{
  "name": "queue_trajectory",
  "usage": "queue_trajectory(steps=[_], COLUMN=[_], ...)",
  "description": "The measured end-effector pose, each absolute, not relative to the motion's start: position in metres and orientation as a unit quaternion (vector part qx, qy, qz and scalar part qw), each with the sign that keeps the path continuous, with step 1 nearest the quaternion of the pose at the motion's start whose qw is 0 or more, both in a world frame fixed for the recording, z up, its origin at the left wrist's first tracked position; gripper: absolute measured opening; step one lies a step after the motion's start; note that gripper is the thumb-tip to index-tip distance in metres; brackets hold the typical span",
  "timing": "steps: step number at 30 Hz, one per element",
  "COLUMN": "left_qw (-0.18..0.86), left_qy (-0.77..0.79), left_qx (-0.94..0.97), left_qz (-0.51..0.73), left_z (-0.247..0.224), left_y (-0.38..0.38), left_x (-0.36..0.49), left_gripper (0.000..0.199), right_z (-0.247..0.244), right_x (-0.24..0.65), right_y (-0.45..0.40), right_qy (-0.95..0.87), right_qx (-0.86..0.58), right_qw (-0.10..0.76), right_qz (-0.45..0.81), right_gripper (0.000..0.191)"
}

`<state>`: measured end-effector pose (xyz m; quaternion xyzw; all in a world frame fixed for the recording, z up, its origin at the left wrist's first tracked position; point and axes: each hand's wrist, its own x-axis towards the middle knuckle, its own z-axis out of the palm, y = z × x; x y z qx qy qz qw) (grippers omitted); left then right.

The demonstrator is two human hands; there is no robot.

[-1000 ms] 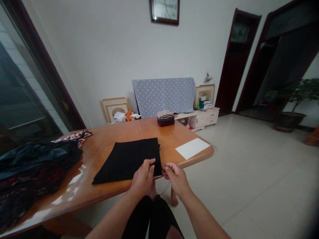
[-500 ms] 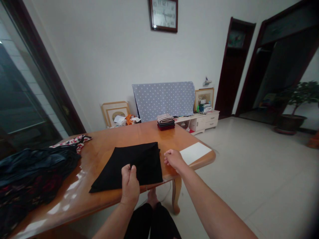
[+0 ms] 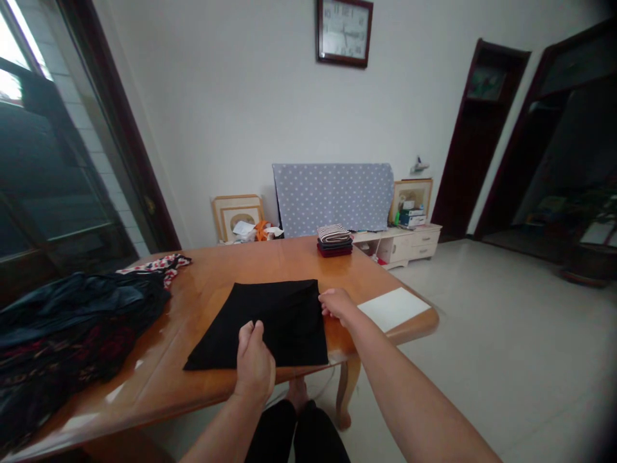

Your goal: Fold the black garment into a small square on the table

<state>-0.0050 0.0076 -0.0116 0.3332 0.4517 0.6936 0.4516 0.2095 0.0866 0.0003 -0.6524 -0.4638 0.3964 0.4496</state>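
A black folded garment lies nearly flat at the table's front edge; its exact kind cannot be made out. My left hand is closed over its near side, thumb and forefinger pinching a bit of the fabric. At its right edge, my right hand has its fingers pinched together on the cloth near the far right corner. A slanting ridge runs through the fabric between the two hands.
Dark rumpled clothes cover the left of the wooden table. A folded stack with a striped piece on top sits at the far edge. White paper lies by the right corner. Beyond are a low cabinet and a dotted cloth.
My right hand has closed in on the garment's right edge and now touches it. My left hand keeps its pinch. The view has turned slightly left.
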Motion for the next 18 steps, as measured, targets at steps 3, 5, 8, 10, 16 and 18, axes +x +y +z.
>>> queue_trajectory(steps=[3, 5, 8, 10, 16, 18], left_qw=[0.495, 0.509, 0.522, 0.533, 0.551, 0.543], left_qy=[0.412, 0.396, 0.373, 0.355, 0.328, 0.338], left_qx=[0.275, 0.255, 0.249, 0.245, 0.212, 0.19], left_qz=[0.714, 0.721, 0.726, 0.728, 0.738, 0.745], left_z=[-0.011, -0.011, -0.01, -0.008, -0.006, -0.007], left_y=[0.009, 0.009, 0.009, 0.007, 0.007, 0.009], left_x=[-0.005, -0.005, -0.005, -0.005, -0.005, -0.007], left_gripper=[0.033, 0.03, 0.027, 0.027, 0.016, 0.007], right_z=[-0.005, -0.009, -0.014, -0.015, -0.01, -0.007], right_x=[0.206, 0.203, 0.199, 0.198, 0.191, 0.187], right_y=[0.091, 0.093, 0.095, 0.095, 0.081, 0.073], right_qy=[-0.496, -0.52, -0.562, -0.593, -0.682, -0.714], right_qx=[-0.628, -0.615, -0.604, -0.6, -0.596, -0.612], right_qw=[0.459, 0.456, 0.443, 0.43, 0.363, 0.303], right_qz=[0.387, 0.378, 0.351, 0.322, 0.22, 0.153], right_gripper=[0.015, 0.021, 0.026, 0.026, 0.028, 0.029])
